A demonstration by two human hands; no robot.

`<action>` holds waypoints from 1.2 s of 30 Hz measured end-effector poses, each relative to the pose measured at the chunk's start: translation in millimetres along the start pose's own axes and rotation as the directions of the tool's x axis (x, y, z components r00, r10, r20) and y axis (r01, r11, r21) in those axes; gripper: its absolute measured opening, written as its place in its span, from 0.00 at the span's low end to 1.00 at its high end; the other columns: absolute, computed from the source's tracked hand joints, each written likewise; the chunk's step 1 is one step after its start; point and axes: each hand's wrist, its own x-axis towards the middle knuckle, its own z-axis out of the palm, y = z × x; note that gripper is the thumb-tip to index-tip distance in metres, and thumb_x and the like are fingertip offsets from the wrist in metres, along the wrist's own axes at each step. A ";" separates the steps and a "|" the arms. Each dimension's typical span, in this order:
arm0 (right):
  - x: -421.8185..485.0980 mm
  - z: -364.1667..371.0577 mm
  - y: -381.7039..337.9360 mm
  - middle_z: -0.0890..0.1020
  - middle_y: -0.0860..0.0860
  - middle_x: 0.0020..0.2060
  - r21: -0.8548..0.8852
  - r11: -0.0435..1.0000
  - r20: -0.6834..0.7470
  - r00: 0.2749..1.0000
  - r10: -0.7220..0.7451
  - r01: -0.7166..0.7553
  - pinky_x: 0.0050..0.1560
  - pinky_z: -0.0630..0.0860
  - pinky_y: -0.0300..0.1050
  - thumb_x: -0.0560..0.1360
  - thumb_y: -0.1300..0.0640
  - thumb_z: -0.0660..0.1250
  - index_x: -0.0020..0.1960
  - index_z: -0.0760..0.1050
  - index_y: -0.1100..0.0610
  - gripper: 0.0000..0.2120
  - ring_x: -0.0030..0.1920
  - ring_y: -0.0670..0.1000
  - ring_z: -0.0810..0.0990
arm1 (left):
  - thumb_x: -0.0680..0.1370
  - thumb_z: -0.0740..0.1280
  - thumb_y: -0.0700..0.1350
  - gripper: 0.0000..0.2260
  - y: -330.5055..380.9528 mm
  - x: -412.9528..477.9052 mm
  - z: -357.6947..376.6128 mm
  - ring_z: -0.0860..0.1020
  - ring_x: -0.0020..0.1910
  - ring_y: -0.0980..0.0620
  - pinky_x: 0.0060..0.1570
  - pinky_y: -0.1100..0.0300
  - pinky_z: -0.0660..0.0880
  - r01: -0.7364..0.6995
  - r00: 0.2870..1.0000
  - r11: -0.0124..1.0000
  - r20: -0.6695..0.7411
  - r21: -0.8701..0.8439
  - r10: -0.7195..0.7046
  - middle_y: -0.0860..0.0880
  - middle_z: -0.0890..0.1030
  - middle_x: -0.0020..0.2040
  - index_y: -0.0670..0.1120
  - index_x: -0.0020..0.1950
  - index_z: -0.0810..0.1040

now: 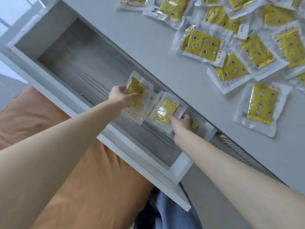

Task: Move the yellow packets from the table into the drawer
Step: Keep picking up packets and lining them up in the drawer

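The packets (262,103) toward one and two o'clock are bright yellow, printed with small red-brown flowers, white stars and pale moons, each inside a clear, silvery-white border; the left-hand packet (137,91) and right-hand packet (165,109) near the centre carry the same print; the table (148,38) is pale grey-white; the drawer (140,156) has white walls and a grey, wood-grain floor; the cushion (99,179) at seven o'clock is plain orange; the trousers (173,212) at six o'clock are denim blue.
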 end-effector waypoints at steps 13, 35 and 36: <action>-18.4 -7.5 32.9 0.66 0.54 0.73 -0.194 0.883 0.038 0.902 -0.429 0.428 0.67 0.72 0.53 0.76 0.66 0.65 0.77 0.58 0.54 0.33 0.70 0.54 0.69 | 0.72 0.73 0.40 0.31 -6.2 20.5 10.3 0.70 0.68 0.49 0.58 0.63 0.68 -0.142 0.983 0.985 -0.101 0.100 0.152 0.48 0.71 0.69 0.50 0.73 0.66; -10.0 7.6 3.6 0.45 0.53 0.78 -0.715 -0.109 0.635 0.577 -0.513 0.690 0.74 0.57 0.53 0.77 0.60 0.66 0.78 0.47 0.51 0.39 0.78 0.56 0.43 | 0.78 0.65 0.36 0.33 -1.9 5.0 18.7 0.74 0.62 0.41 0.60 0.45 0.75 0.398 0.907 0.686 0.146 -0.609 -0.396 0.43 0.60 0.75 0.52 0.77 0.52; -8.4 7.4 3.0 0.45 0.53 0.78 -0.713 -0.099 0.633 0.578 -0.515 0.694 0.74 0.56 0.52 0.77 0.60 0.66 0.78 0.47 0.51 0.38 0.78 0.56 0.43 | 0.78 0.65 0.37 0.33 -3.2 5.8 18.2 0.76 0.58 0.43 0.59 0.46 0.76 0.390 0.912 0.712 0.138 -0.584 -0.386 0.43 0.62 0.74 0.52 0.77 0.52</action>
